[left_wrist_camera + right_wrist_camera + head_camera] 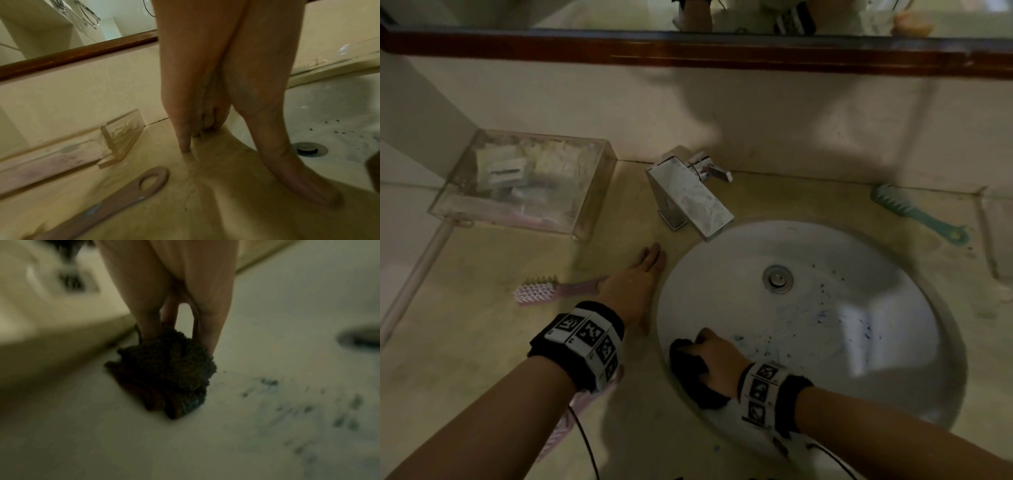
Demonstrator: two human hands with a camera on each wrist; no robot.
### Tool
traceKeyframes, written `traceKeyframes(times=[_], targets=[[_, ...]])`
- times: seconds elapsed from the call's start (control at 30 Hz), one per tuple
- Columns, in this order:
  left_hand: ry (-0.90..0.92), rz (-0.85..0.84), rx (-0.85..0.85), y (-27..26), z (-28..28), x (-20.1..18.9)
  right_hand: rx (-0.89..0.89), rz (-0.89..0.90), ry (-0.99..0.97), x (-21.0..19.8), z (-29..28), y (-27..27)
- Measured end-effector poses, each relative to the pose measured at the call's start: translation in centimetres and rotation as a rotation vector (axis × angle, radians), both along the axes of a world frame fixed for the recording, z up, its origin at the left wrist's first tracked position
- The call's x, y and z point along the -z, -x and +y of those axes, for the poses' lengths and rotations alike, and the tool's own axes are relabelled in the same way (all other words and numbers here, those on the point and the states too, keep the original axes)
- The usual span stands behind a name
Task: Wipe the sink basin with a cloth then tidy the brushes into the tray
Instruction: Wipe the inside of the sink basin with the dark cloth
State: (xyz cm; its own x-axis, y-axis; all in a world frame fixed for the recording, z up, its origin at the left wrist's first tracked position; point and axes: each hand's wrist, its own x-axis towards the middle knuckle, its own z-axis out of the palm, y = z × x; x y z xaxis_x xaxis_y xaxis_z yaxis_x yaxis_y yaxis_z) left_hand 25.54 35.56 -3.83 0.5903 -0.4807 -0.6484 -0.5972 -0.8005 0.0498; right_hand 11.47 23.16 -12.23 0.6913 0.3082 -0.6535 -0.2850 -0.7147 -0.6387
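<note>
The white round sink basin carries dark blue specks across its lower half. My right hand grips a dark bunched cloth and holds it against the basin's near-left wall; its fingers dig into the cloth. My left hand lies flat on the counter just left of the basin rim, fingers straight and holding nothing. A pink brush lies beside it, its handle ending in a ring. A second pink brush shows under my left forearm. A clear tray stands at the back left.
A teal brush lies on the counter right of the basin, near the wall. A square chrome tap overhangs the basin's far-left rim, and the drain sits mid-basin. The tray holds small packets. A wood-framed mirror runs above.
</note>
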Motion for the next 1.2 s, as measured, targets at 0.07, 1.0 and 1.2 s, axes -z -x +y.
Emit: traceKeyframes(times=[0.07,1.0,1.2], targets=[[0.004,-0.009,0.007,0.1,0.0,-0.1,0.036,-0.002,0.108,1.2,-0.5,-0.9],[0.012,-0.016,-0.059,0.5,-0.4,-0.7,0.052,-0.021,0.422,3.5,-6.5,-3.2],[0.060,-0.034,-0.074,0.5,-0.1,-0.3,0.136,0.030,0.450,2.8,-8.1,-4.5]])
